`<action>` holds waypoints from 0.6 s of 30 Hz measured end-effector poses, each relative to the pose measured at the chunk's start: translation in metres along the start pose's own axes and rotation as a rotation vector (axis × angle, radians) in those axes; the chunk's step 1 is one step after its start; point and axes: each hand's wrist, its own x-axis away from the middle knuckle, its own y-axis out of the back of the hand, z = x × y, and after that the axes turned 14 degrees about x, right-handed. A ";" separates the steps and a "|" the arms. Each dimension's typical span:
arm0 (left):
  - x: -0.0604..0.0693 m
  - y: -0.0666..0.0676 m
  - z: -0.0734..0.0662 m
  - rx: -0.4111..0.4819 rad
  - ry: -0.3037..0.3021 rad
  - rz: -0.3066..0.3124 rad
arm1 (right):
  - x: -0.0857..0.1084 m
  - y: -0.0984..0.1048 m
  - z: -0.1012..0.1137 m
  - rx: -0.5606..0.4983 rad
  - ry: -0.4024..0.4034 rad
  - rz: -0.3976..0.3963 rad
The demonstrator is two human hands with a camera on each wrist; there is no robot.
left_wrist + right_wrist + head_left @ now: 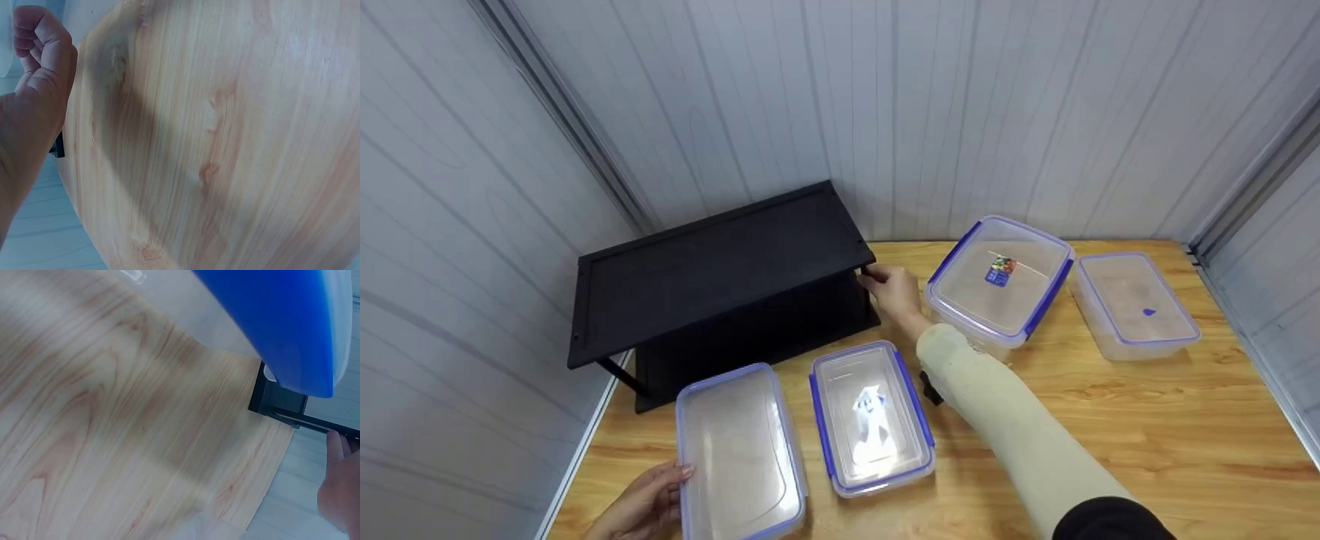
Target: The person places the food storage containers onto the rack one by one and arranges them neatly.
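Observation:
A black two-level shelf (720,270) stands at the back left. My right hand (894,294) pinches its right front post (866,289); the right wrist view shows the fingers of this hand (340,489) on the dark frame (315,423). At the front left, my left hand (641,501) grips the left edge of a clear container with a pale blue rim (739,450), thumb on the rim. In the left wrist view the fingers of this hand (45,53) are curled beside a translucent edge (5,39).
A clear box with dark blue clips (874,420) lies between my arms. Right of the shelf stand a larger blue-clipped box (1001,277) and a pale-rimmed box (1140,300). A small black object (931,388) is beside my right sleeve. Panelled walls border the wooden table (1147,420).

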 end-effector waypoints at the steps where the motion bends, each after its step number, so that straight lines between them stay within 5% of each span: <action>1: 0.000 0.000 0.000 -0.001 0.006 -0.004 | 0.000 0.000 0.000 0.001 -0.002 0.006; 18: 0.019 -0.002 -0.008 -0.036 -0.040 0.086 | 0.001 0.003 0.004 0.019 -0.011 0.022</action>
